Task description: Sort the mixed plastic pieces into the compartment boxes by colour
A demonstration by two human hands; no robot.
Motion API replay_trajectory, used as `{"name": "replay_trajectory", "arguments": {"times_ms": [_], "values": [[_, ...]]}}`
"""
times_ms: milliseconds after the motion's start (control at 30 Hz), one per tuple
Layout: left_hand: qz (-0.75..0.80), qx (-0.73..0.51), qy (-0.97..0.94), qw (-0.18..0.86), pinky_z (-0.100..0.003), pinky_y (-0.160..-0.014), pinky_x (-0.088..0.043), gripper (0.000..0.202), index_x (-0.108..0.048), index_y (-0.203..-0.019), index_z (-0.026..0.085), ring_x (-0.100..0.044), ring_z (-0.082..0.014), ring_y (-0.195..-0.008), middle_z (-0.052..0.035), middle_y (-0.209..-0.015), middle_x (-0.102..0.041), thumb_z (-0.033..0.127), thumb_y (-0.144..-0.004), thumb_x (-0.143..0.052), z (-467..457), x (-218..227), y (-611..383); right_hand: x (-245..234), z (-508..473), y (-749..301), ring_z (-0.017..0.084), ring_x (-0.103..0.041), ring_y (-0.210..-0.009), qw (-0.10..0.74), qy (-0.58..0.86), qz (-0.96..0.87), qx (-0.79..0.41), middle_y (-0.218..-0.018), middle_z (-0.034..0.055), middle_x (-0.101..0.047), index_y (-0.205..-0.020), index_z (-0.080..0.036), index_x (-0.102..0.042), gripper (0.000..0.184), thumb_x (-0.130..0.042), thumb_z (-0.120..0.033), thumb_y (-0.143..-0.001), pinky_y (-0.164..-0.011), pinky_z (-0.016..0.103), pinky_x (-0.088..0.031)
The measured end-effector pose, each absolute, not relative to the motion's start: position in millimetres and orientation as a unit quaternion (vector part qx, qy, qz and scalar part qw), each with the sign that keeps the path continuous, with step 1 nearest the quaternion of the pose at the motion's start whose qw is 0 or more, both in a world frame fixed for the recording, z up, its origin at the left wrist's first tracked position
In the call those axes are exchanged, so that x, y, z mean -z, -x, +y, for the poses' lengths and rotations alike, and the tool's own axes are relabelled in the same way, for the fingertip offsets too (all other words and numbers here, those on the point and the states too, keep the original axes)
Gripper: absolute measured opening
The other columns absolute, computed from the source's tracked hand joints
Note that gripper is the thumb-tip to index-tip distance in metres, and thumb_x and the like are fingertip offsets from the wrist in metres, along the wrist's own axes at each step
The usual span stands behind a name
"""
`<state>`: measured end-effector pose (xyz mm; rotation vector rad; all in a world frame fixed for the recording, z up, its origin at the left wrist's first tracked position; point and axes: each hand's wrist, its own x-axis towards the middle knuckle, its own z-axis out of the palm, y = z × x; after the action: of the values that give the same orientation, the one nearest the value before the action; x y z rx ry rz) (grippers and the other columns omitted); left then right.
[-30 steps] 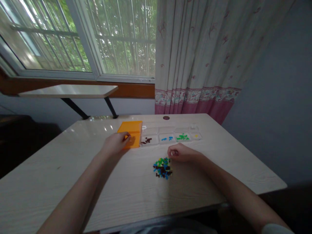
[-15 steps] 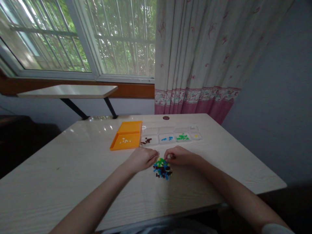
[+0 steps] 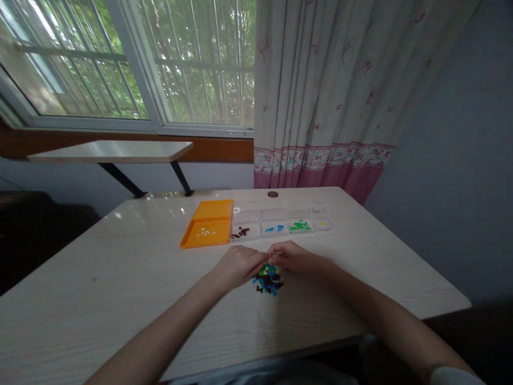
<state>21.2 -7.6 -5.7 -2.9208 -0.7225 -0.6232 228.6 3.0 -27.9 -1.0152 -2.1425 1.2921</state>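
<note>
A small heap of mixed building-block pieces, brown, blue, green and pale, lies on the table close to me. Over its far edge, my left hand and my right hand meet fingertip to fingertip. Both have their fingers pinched; whatever is between them is too small or hidden to make out. Beyond the hands is an orange tray holding several white pieces. Beside it a row of clear boxes holds sorted pieces: brown ones, blue ones, green ones and yellow.
The pale wooden table extends to both sides. A raised shelf on black supports stands at the far left. A round dark cap is set near the back edge, below the curtain and the barred window.
My left hand has moved right and my right hand slightly left, so their fingertips now meet above the heap. The trays and boxes have stayed put.
</note>
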Motion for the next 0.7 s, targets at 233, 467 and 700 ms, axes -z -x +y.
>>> {"name": "replay_trajectory", "arguments": {"times_ms": [233, 467, 700], "values": [[-0.254, 0.198, 0.947, 0.017, -0.020, -0.055, -0.037, 0.021, -0.059, -0.082, 0.017, -0.058, -0.0112, -0.058, -0.0015, -0.063, -0.062, 0.022, -0.085, -0.039, -9.7, 2.5, -21.2, 12.2, -5.3, -226.7, 0.004, -0.029, -0.047, 0.230, 0.363, -0.749, -0.504, -0.053, -0.0075, -0.037, -0.085, -0.013, -0.056, 0.034, -0.056, -0.045, -0.073, -0.043, 0.016, -0.022], [-0.367, 0.284, 0.869, -0.171, -0.015, -0.044, -0.030, 0.015, -0.060, -0.081, 0.016, -0.043, -0.0065, -0.046, 0.0050, -0.050, -0.048, 0.026, -0.079, -0.049, -4.2, 9.6, -20.6, 21.3, -0.4, -226.5, 0.005, -0.033, -0.045, 0.283, 0.406, -0.773, -0.396, -0.050, -0.0067, -0.039, -0.084, -0.015, -0.060, 0.031, -0.058, -0.044, -0.073, -0.042, 0.017, -0.023], [-0.364, 0.297, 0.846, -0.252, -0.015, -0.043, -0.027, 0.017, -0.061, -0.080, 0.015, -0.036, -0.0058, -0.044, 0.0065, -0.048, -0.040, 0.029, -0.078, -0.052, -1.5, 15.1, -22.2, 18.6, -4.3, -227.1, 0.005, -0.033, -0.045, 0.292, 0.410, -0.834, -0.225, -0.048, -0.0062, -0.040, -0.081, -0.016, -0.063, 0.022, -0.054, -0.036, -0.077, -0.047, 0.017, -0.026]]}}
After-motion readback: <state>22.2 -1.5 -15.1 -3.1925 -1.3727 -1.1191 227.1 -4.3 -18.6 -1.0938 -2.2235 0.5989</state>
